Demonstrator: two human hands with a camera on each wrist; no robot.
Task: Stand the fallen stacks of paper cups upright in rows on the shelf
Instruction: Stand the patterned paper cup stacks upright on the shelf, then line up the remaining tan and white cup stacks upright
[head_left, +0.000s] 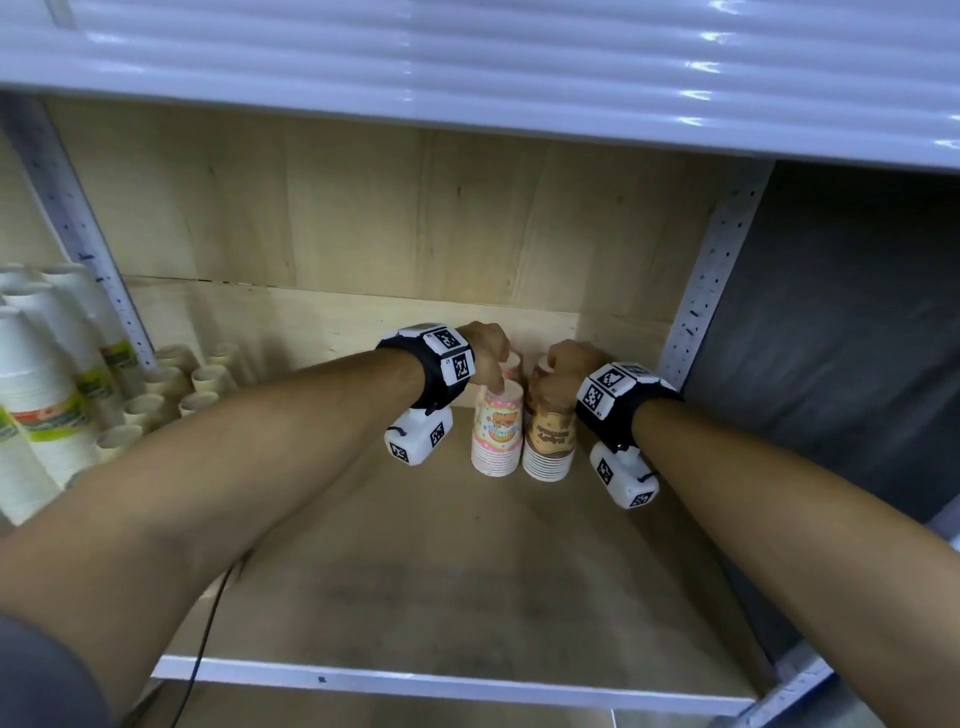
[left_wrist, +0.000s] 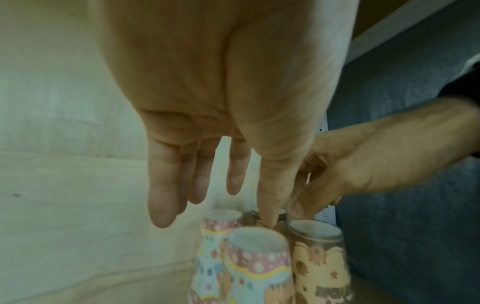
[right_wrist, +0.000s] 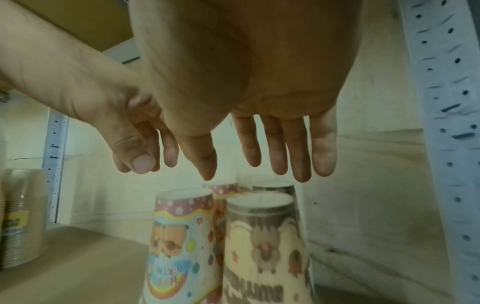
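Note:
Four wrapped stacks of paper cups stand mouth-down in a square at the back right of the wooden shelf (head_left: 467, 571). At the front are a pink stack (head_left: 496, 436) (left_wrist: 259, 257) (right_wrist: 179, 236) and a brown stack (head_left: 550, 441) (left_wrist: 319, 263) (right_wrist: 265, 246). Behind them stand another pink stack (right_wrist: 224, 188) and another brown stack (right_wrist: 272, 186), mostly hidden in the head view. My left hand (head_left: 491, 364) (left_wrist: 223, 205) hangs over the pink side with straight fingers, its thumb reaching down among the tops. My right hand (head_left: 563, 371) (right_wrist: 246, 174) hovers just above the brown side, fingers straight, holding nothing.
Tall white cup stacks (head_left: 41, 374) and short kraft cup stacks (head_left: 176, 384) fill the neighbouring bay on the left. A perforated metal post (head_left: 711, 280) stands close to the right of the stacks. The upper shelf (head_left: 467, 62) hangs overhead. A cable (head_left: 202, 649) crosses the front edge.

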